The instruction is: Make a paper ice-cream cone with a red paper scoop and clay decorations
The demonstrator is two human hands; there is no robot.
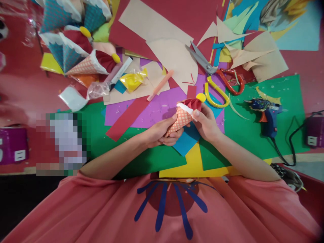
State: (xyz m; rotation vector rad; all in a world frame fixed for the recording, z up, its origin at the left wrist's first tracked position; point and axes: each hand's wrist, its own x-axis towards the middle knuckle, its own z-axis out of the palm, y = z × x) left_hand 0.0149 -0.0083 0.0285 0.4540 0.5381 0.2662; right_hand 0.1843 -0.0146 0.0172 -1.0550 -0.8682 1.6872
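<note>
Pink shirt (pixel 108 209) nearest. One orange-checked cone (pixel 180 119) above green sheet (pixel 141 152); left hand (pixel 162 132) wrapped around its body, right hand (pixel 207 124) pinching white rim. On bench (pixel 20 89): one scissors (pixel 209 68), one glue gun (pixel 271 116), clear wrapper (pixel 134 80) containing something yellow, several blue cones (pixel 57 17) upper left.

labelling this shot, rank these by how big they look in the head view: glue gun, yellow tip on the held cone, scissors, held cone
1. scissors
2. glue gun and held cone: too alike to rank, and the cone may be nearer the camera
3. yellow tip
</note>
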